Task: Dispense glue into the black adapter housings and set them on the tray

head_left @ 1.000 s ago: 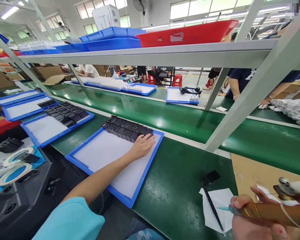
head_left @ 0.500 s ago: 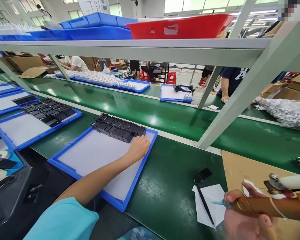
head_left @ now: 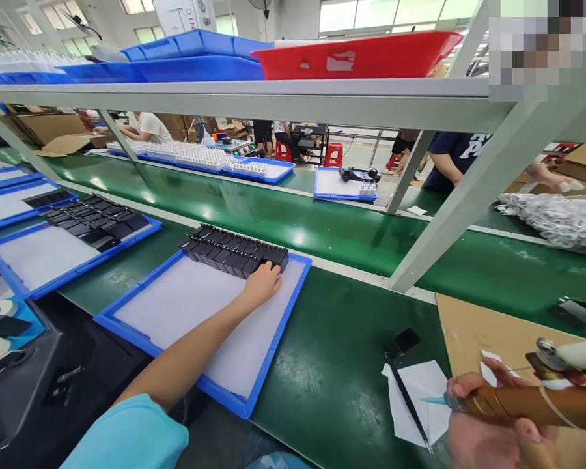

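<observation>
My left hand (head_left: 262, 284) reaches over a blue-rimmed tray (head_left: 282, 339), its fingers curled onto the near right end of the rows of black box-shaped parts (head_left: 224, 253). One of these parts seems to be in its fingertips, though the fingers partly hide it. At the lower right, my right hand (head_left: 481, 436) is wrapped around a glue gun (head_left: 517, 405) with a brown barrel and a tapered teal nozzle. Its nozzle points left above a white paper (head_left: 410, 410), on which a black pen-like tool (head_left: 409, 404) lies. A small black piece (head_left: 407, 340) is just behind.
More blue trays with black parts (head_left: 97, 218) stand to the left. A slanted metal post (head_left: 449, 208) and an overhead shelf (head_left: 273, 107) frame the bench. Cardboard (head_left: 463, 319) lies at right, and a black part (head_left: 576, 312) sits on the green belt. A co-worker (head_left: 452, 159) stands across.
My left hand has moved slightly left along the near edge of the black parts, uncovering the part at the right end. My right hand keeps its grip on the glue gun.
</observation>
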A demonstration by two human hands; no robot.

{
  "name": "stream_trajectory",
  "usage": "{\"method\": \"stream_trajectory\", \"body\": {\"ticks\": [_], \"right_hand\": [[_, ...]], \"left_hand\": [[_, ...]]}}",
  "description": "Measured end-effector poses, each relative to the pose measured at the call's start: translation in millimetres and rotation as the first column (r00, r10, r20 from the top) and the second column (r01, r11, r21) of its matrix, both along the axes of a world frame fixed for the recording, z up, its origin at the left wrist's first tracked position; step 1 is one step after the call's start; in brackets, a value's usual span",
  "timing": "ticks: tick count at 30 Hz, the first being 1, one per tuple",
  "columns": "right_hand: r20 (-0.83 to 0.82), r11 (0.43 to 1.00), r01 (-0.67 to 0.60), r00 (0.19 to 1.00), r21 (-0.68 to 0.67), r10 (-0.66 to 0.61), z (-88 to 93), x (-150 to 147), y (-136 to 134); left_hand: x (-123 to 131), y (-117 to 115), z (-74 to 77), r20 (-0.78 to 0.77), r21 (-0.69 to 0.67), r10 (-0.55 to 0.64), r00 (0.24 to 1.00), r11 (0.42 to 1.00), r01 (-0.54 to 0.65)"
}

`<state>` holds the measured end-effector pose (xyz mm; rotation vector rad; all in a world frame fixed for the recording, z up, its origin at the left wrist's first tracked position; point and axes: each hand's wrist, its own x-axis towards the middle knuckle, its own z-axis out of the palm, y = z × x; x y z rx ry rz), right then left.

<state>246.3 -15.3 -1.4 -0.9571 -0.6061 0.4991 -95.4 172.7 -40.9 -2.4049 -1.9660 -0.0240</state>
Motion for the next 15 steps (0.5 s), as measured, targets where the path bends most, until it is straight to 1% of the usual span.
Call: {"method": "stream_trajectory", "body": {"ticks": [3, 6, 8, 10, 15], "right_hand": [[-0.020, 0.998, 0.027, 0.999, 0.064, -0.026, 0.0, -1, 3], [-0.007, 0.996, 0.088, 0.996, 0.019, -0.088, 1.5, -5, 5], [-0.017, 0.995, 0.101, 0.995, 0.004, -0.101, 2.9, -7, 6], [-0.021, 0.994, 0.105, 0.994, 0.007, -0.104, 4.2, -8, 7], [0.021, 0.997, 0.082, 0.996, -0.013, -0.081, 7.2, -9, 10]], "left_hand": [[-5, -1, 2.2, 0.008, -0.026, -0.047, 0.999, 0.999, 0.047], [-6, -5, 3.7, 0.023, -0.054, -0.143, 0.990, 0.988, 0.144], [-6, -9, 4.0, 0.033, -0.072, -0.218, 0.975, 0.973, 0.220], [-5, -12, 4.0, 0.040, -0.083, -0.268, 0.963, 0.959, 0.271], [-5, -15, 3.6, 0.046, -0.076, -0.298, 0.953, 0.951, 0.301]]}}
